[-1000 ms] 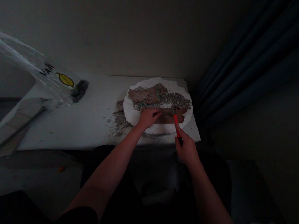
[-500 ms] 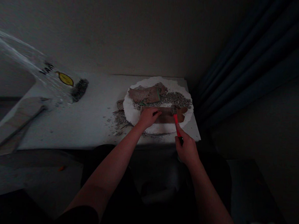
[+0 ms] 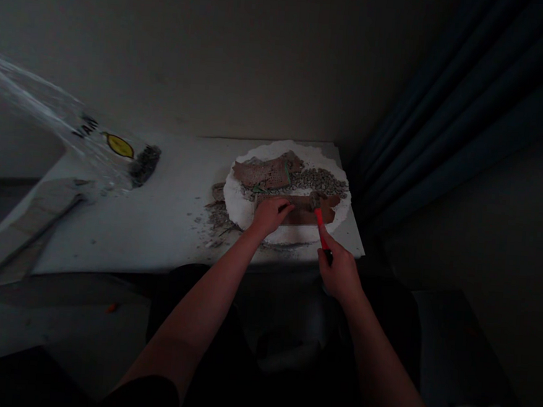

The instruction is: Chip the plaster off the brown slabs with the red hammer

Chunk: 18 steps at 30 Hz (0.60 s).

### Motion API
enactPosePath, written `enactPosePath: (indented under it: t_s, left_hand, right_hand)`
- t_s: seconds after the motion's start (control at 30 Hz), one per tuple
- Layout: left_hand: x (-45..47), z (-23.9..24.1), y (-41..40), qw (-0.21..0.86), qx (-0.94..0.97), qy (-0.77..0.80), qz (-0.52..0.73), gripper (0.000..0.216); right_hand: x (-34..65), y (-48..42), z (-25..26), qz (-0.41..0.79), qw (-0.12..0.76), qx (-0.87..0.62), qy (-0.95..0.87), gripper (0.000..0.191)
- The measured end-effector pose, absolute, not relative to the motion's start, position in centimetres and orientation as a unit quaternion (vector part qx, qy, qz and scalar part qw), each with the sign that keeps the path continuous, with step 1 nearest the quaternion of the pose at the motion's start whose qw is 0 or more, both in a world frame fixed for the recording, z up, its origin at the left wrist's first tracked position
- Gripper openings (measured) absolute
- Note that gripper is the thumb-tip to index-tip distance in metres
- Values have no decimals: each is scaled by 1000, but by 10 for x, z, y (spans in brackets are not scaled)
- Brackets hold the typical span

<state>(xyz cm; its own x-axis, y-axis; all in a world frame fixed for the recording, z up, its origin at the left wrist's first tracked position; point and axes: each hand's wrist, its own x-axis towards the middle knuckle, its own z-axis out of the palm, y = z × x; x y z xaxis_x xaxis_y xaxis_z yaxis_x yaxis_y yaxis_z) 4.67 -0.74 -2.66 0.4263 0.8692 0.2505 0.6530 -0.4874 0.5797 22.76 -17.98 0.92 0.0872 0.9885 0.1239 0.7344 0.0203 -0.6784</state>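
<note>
My right hand (image 3: 341, 271) is closed round the red handle of a hammer (image 3: 319, 224). The hammer's dark head rests at the right part of a flat brown strip (image 3: 301, 215), which looks like cardboard or board. On the strip's left end my left hand (image 3: 270, 217) presses down, fingers curled over it; what lies under the fingertips is hidden. The strip lies on a round white slab (image 3: 239, 207) with a ragged rim. Behind it on the slab are a rough brown piece with a green edge (image 3: 262, 173) and many small grey stone chips (image 3: 322, 181).
The slab stands at the right end of a white table (image 3: 158, 233). Grey crumbs (image 3: 219, 215) lie left of it. Farther left are a clear plastic bag (image 3: 112, 149) with dark grey bits and a bent cardboard sheet (image 3: 23, 223). A dark curtain (image 3: 454, 117) hangs at the right.
Almost nothing differs. Both hands, the hammer and the strip stay in nearly the same places, with only a tiny shift of the view.
</note>
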Motion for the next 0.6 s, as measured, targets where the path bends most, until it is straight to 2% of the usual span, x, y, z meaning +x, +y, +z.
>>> enactPosePath:
  t_s: [0.23, 0.33, 0.5, 0.6]
  left_hand:
    - [46, -30, -7, 189, 824, 465, 262, 32]
    - [47, -34, -9, 180, 827, 461, 268, 30]
    - [48, -39, -10, 179, 831, 458, 259, 31]
    - [49, -40, -11, 184, 828, 461, 261, 33]
  right_hand:
    - [227, -178, 11, 203, 313, -669, -642, 65]
    - [228, -179, 23, 212, 315, -673, -634, 62]
    - [221, -183, 50, 222, 381, -622, -647, 60]
    - [211, -181, 58, 220, 367, -612, -666, 62]
